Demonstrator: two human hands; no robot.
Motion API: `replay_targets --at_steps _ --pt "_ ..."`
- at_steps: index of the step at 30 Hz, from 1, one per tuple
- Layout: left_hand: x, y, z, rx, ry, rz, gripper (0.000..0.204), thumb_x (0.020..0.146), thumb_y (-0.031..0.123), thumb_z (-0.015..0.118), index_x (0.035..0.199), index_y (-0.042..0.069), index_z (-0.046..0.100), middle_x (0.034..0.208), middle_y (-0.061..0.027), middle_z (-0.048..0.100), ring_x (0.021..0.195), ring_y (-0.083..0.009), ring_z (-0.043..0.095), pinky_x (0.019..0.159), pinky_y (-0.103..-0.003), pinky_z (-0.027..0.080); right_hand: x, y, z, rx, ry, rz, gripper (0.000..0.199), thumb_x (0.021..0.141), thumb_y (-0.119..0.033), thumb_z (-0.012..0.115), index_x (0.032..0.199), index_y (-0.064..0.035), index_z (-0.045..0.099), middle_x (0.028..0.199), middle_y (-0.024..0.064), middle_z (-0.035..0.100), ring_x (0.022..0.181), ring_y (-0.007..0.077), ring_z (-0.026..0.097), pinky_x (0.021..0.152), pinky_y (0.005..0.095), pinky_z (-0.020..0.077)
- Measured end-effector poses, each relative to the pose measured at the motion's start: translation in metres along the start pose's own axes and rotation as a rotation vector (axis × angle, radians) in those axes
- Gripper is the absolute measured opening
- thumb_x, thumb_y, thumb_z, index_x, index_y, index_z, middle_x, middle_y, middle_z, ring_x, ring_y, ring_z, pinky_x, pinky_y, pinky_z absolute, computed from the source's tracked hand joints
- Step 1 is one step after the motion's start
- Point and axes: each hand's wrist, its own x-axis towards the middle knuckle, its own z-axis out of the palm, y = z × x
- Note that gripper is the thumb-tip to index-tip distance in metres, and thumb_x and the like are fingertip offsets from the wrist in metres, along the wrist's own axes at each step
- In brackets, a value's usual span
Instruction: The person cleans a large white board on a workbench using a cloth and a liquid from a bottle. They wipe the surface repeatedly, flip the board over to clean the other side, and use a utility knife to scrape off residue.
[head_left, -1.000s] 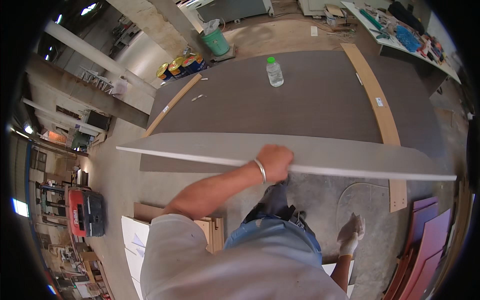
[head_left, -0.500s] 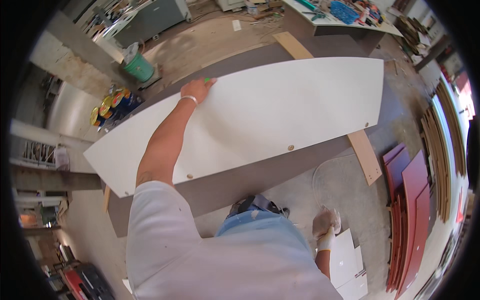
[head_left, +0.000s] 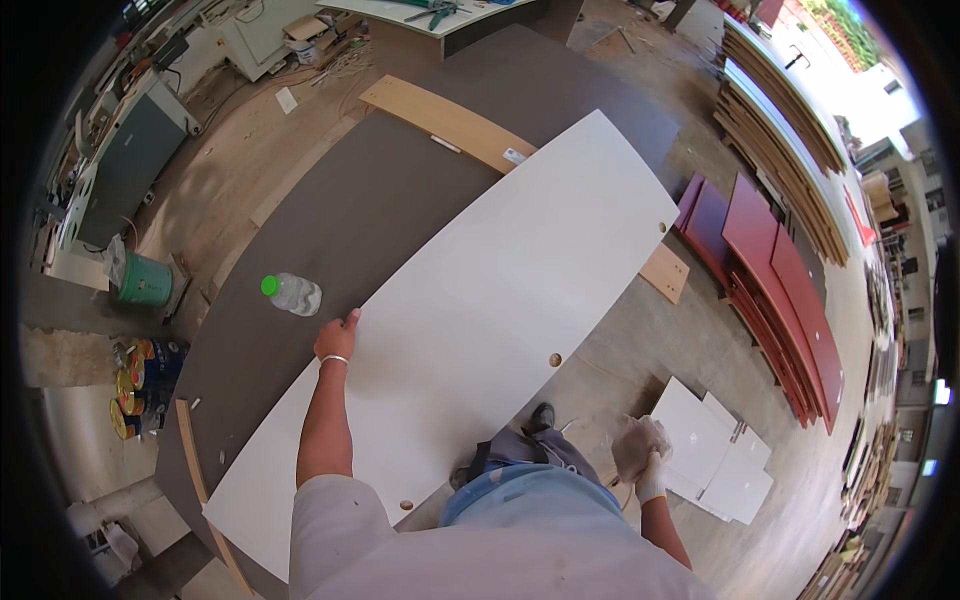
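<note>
A long white panel (head_left: 480, 290) with round holes along its near edge lies slantwise across a dark grey-brown board (head_left: 390, 180). My left hand (head_left: 338, 338), bare with a pale band at the wrist, is closed around the panel's far edge. Just beyond that hand, a clear plastic bottle (head_left: 298, 294) with a green cap stands on the dark board. Low on the right, my right hand (head_left: 652, 478) wears a white glove and grips a crumpled, dirty rag (head_left: 638, 447), away from the panel. The rag hides most of its fingers.
Wooden strips (head_left: 445, 120) stick out from under the panel. White boards (head_left: 710, 450) lie on the floor at right, beside stacked dark red panels (head_left: 780, 290). Paint cans (head_left: 135, 385) and a green bucket (head_left: 145, 280) stand at left. A cluttered worktable (head_left: 420, 22) is at the back.
My view has turned right, so the panel now slants up to the right. The bottle, mostly hidden behind my left hand before, shows whole. Both hands keep their grips.
</note>
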Motion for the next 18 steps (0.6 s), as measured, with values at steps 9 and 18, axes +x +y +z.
replay_targets --at_steps 9,18 --pt "0.008 -0.025 0.031 -0.043 -0.015 0.023 0.076 0.096 0.073 0.045 0.102 0.005 0.077 0.108 -0.0215 0.074 0.104 -0.0439 0.068 0.086 -0.053 0.054 0.001 -0.01 -0.01 -0.099 0.045 -0.078 0.056 0.099 -0.016 0.051 0.153 -0.0041 0.04 0.147 0.0114 0.053 0.135 0.026 0.05 0.113 0.0374 0.0419" --pt "-0.013 -0.065 0.053 -0.077 -0.005 0.061 0.081 0.098 0.072 0.041 0.099 -0.001 0.075 0.099 -0.0281 0.072 0.098 -0.0485 0.068 0.083 -0.055 0.052 0.019 -0.004 -0.034 -0.132 0.082 -0.045 0.053 0.096 -0.02 0.055 0.144 0.0017 0.053 0.139 0.0113 0.058 0.127 0.0233 0.055 0.105 0.0342 0.0457"
